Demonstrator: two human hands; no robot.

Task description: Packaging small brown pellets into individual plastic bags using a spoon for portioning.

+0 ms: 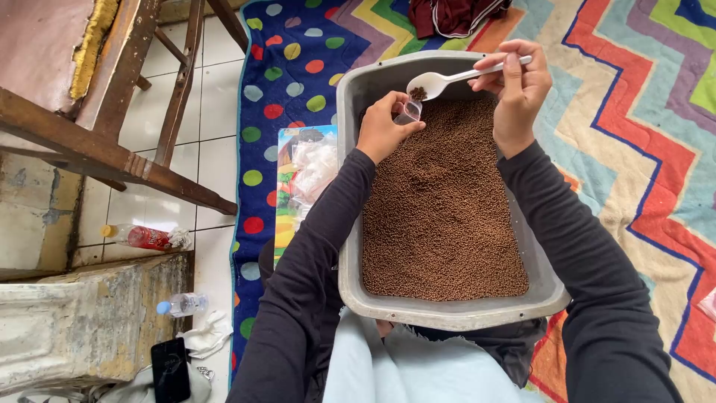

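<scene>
Just above frame centre, the right hand (517, 93) pinches a white plastic spoon (447, 79) loaded with brown pellets over a small clear plastic bag (408, 113) gripped by the left hand (382, 128), above the grey plastic tub (350, 224). Filling underway, apparently; tipping needs steady aim.

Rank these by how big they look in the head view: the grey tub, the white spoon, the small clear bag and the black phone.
1. Grey tub, by far the largest.
2. White spoon and black phone look about alike; they lie at different distances from the camera, so no ranking between them.
3. Small clear bag, held in the left hand, the smallest.
</scene>
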